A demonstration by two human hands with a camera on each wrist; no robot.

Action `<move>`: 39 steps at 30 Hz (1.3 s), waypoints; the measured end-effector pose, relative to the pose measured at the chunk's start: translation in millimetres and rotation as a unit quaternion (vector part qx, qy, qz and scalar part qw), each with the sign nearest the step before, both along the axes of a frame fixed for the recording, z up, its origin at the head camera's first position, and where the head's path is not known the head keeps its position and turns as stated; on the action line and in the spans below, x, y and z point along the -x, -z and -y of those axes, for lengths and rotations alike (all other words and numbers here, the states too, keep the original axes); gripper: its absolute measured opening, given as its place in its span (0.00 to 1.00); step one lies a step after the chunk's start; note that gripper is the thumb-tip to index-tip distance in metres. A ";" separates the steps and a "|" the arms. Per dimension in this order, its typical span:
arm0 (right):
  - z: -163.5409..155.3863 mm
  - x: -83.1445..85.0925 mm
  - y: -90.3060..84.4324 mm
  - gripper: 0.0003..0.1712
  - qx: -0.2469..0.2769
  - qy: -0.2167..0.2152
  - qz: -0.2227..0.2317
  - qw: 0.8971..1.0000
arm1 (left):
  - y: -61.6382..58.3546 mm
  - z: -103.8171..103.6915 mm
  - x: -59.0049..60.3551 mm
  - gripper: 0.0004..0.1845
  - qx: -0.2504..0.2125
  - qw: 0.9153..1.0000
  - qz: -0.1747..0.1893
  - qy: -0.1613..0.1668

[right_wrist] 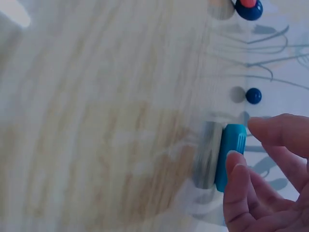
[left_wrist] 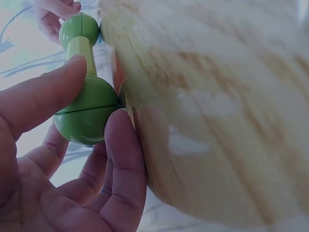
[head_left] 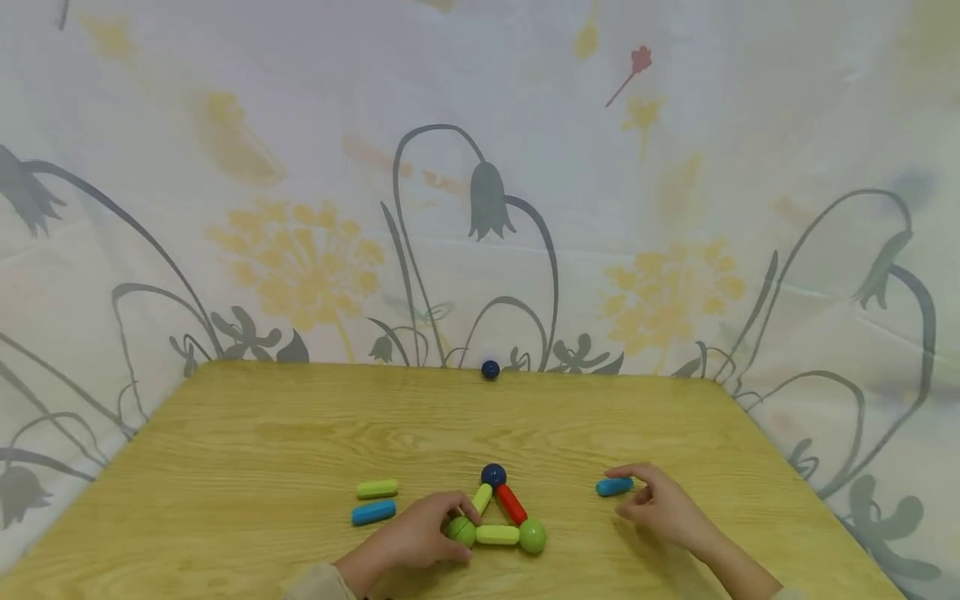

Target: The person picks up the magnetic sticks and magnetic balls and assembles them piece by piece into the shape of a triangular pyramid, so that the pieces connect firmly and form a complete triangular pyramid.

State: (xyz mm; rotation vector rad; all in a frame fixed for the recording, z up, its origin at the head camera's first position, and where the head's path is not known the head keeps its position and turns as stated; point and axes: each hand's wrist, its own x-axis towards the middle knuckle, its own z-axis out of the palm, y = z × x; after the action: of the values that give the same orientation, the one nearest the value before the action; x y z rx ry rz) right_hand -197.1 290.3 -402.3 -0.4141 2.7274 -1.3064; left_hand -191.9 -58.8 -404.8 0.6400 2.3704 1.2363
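In the head view, a triangle of balls and rods lies on the table: a dark blue ball (head_left: 493, 476) on top, a green ball (head_left: 532, 536) at right, a red rod (head_left: 512, 504) and two yellow-green rods, one a bottom rod (head_left: 497, 535). My left hand (head_left: 427, 533) grips the left-corner green ball (left_wrist: 87, 116) between thumb and fingers. Over at the right, my right hand (head_left: 663, 508) has thumb and fingers spread around a blue rod (right_wrist: 231, 157) lying on the table. Whether any fingertip touches that rod is hard to tell.
A loose yellow-green rod (head_left: 377, 489) and another blue rod (head_left: 373, 512) lie left of the triangle, near the left hand. One more dark blue ball (head_left: 491, 369) sits at the far edge of the wooden table (head_left: 300, 417). Behind it hangs a flower-patterned cloth (head_left: 315, 167).
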 end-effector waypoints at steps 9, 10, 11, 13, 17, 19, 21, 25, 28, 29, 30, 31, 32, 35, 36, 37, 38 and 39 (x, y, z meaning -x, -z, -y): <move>-2.8 11.4 0.3 0.13 -0.039 -0.059 0.022 0.997 | -2.1 -1.6 -0.7 0.14 -0.003 1.000 -0.003 0.009; -1.8 12.4 0.5 0.12 -0.045 -0.066 0.027 0.996 | -2.1 -1.6 -0.1 0.14 -0.002 1.000 -0.003 0.009; -0.3 12.8 0.4 0.12 -0.048 -0.071 0.032 0.996 | -2.0 -1.7 0.7 0.14 -0.002 1.000 -0.003 0.009; 2.7 13.2 0.6 0.13 -0.050 -0.079 0.033 0.995 | -2.0 -1.9 2.1 0.14 -0.001 1.000 -0.002 0.009; 11.5 12.0 0.2 0.13 -0.039 -0.089 0.037 0.995 | -2.0 -2.1 3.6 0.15 0.000 1.000 0.003 0.008; 17.1 10.3 0.6 0.13 -0.025 -0.095 0.043 0.994 | -2.0 -2.3 3.0 0.14 0.001 1.000 0.002 0.006; 23.0 8.1 0.8 0.13 -0.008 -0.099 0.052 0.994 | -1.7 -2.5 2.0 0.14 0.002 1.000 0.000 0.005; 35.6 2.1 1.3 0.14 0.036 -0.109 0.075 0.991 | -1.1 -2.5 0.3 0.14 0.002 1.000 0.002 0.003; 43.8 -1.7 1.4 0.14 0.070 -0.118 0.093 0.986 | -1.0 -2.6 0.2 0.14 0.001 1.000 0.005 0.004; 46.4 -2.9 1.4 0.14 0.080 -0.122 0.097 0.985 | -0.8 -2.5 0.4 0.14 0.002 1.000 0.005 0.005; 48.9 -4.0 1.4 0.14 0.088 -0.125 0.100 0.983 | -0.8 -2.4 0.6 0.14 0.003 1.000 0.005 0.007; 51.4 -4.7 1.2 0.14 0.096 -0.128 0.101 0.982 | -1.0 -2.5 1.0 0.14 0.003 1.000 0.003 0.009; 53.6 -5.6 1.0 0.14 0.102 -0.131 0.099 0.981 | -1.2 -2.5 1.4 0.14 0.003 1.000 0.002 0.010; 60.1 -7.4 0.7 0.14 0.116 -0.140 0.091 0.979 | -1.3 -2.8 2.2 0.15 0.004 1.000 -0.001 0.013; 62.1 -7.8 0.3 0.13 0.120 -0.142 0.089 0.978 | -1.2 -2.9 2.2 0.15 0.005 1.000 -0.002 0.014; 64.1 -7.8 -0.1 0.14 0.123 -0.145 0.085 0.978 | -1.0 -2.9 2.3 0.15 0.005 1.000 0.000 0.013; 65.9 -7.7 -0.5 0.14 0.126 -0.148 0.081 0.978 | -0.8 -3.1 2.6 0.15 0.004 1.000 0.002 0.013; 67.8 -7.5 -0.9 0.14 0.129 -0.150 0.078 0.977 | -0.5 -3.3 2.9 0.15 0.004 1.000 0.003 0.013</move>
State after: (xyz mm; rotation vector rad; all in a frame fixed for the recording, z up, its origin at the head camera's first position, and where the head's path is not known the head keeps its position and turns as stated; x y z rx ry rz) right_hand -189.6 222.6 -401.4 -0.6824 2.2656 -1.5327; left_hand -194.8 -55.5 -404.4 0.6601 2.3529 1.2170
